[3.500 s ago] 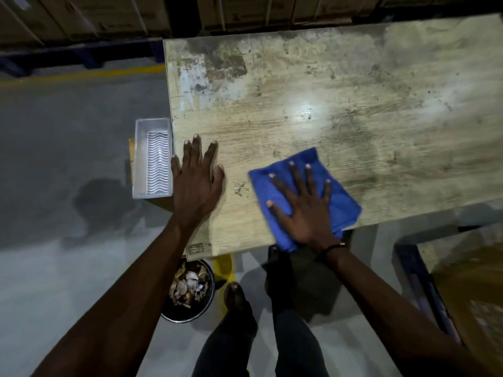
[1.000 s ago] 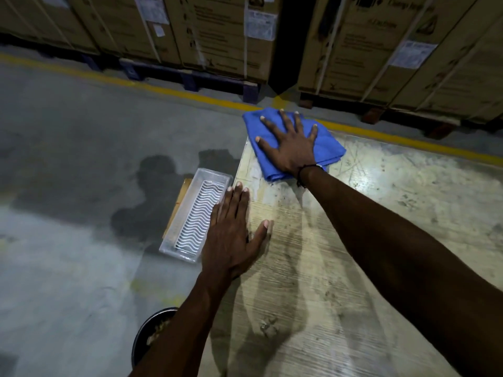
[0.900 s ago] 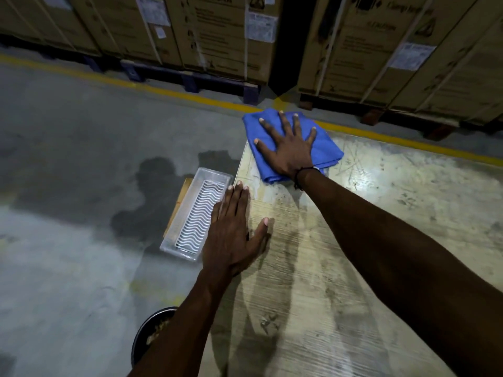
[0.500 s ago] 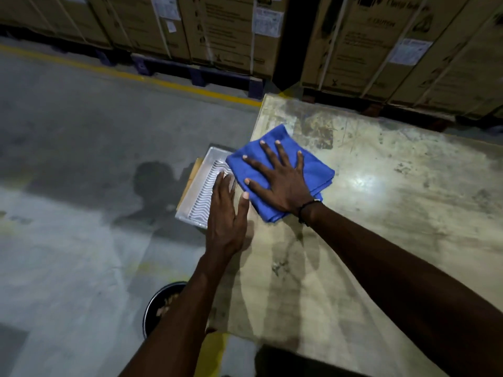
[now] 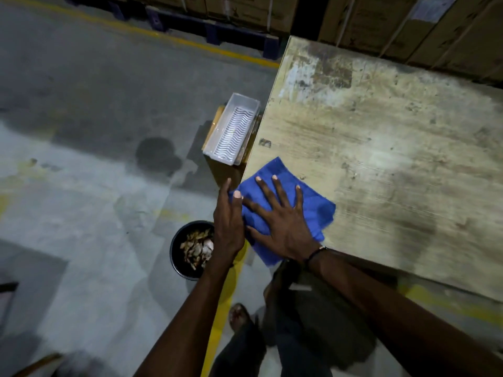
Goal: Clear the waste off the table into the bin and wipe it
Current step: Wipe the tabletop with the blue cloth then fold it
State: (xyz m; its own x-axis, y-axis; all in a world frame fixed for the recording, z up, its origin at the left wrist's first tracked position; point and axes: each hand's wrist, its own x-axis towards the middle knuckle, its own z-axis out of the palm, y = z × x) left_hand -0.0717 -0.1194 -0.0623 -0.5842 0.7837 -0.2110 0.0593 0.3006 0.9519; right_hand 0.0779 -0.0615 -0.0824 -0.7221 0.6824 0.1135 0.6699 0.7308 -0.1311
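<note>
A: Which step is this?

B: Wiping, it seems. The bin [image 5: 192, 250] sits on the floor with waste inside. Above it the left hand [image 5: 228, 223] waits edge-on at the table [image 5: 381, 148] edge, fingers straight, holding nothing. The right hand [image 5: 283, 219] presses flat on the cloth [image 5: 313, 210] at the near corner.

A: And next?

B: Probably sweeping crumbs off into the cupped left hand, then the bin.
</note>
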